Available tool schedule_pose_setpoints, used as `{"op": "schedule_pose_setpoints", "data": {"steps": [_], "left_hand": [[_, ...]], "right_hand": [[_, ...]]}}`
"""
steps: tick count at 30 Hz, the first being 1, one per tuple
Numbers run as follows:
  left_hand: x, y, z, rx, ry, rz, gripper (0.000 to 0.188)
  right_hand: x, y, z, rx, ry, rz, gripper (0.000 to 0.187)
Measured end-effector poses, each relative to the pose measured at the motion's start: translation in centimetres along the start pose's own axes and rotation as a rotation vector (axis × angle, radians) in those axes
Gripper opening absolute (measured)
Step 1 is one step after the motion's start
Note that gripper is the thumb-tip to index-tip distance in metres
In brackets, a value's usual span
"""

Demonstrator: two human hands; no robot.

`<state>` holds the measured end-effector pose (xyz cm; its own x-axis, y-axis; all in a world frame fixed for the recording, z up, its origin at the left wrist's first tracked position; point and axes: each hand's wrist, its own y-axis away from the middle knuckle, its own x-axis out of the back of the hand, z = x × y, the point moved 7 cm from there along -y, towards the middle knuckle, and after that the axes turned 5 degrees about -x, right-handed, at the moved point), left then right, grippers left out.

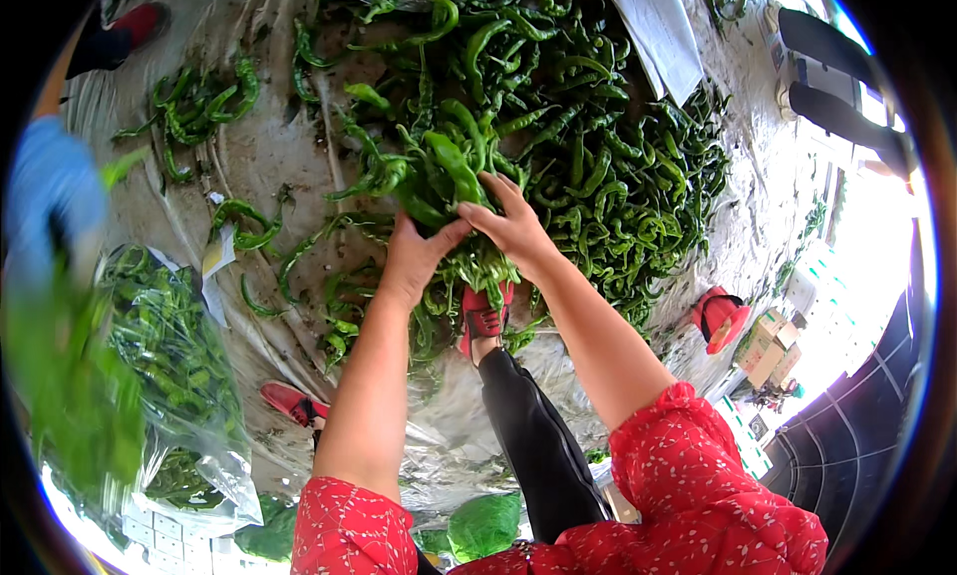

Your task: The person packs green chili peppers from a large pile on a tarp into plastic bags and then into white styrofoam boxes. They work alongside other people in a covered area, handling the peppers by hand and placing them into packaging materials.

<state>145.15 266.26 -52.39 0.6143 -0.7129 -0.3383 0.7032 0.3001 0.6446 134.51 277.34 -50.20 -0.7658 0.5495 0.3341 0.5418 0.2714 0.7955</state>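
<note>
My left hand [414,261] and my right hand [516,228] meet at the centre, closed around a bunch of long green chili peppers [451,166]. The thumbs come close together in front, while the pepper stalks hang down below my hands. Some fingers are hidden behind the bunch. Just beyond and to the right spreads a large pile of green chili peppers [608,171], curled and lying every which way. Below the bunch shows my red shoe [485,316].
Clear plastic bags of peppers [174,346] stand at the left, beside a co-worker's blue-gloved hand [58,201] and blurred peppers. Loose peppers [194,107] lie on the plastic sheeting [299,166]. White paper [658,37] rests on the pile. A red bucket-like object [720,319] and cardboard boxes [768,348] sit right.
</note>
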Motion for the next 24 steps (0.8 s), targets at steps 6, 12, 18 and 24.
{"op": "schedule_pose_setpoints", "data": {"steps": [6, 12, 18, 24], "left_hand": [[2.2, 9.7, 4.2, -0.112, -0.033, 0.126, 0.067], [5.9, 22.0, 11.8, -0.146, -0.234, 0.197, 0.087], [11.7, 31.4, 17.1, -0.246, -0.394, 0.342, 0.085], [14.9, 35.8, 19.0, -0.186, -0.253, 0.368, 0.078]], "right_hand": [[-2.6, 10.7, -3.3, 0.022, -0.142, -0.065, 0.07], [-7.1, 21.2, -7.1, 0.041, -0.319, -0.176, 0.065], [-13.4, 28.9, -12.6, 0.099, -0.257, -0.297, 0.073], [-16.8, 32.6, -15.2, 0.033, -0.363, -0.347, 0.066]]}}
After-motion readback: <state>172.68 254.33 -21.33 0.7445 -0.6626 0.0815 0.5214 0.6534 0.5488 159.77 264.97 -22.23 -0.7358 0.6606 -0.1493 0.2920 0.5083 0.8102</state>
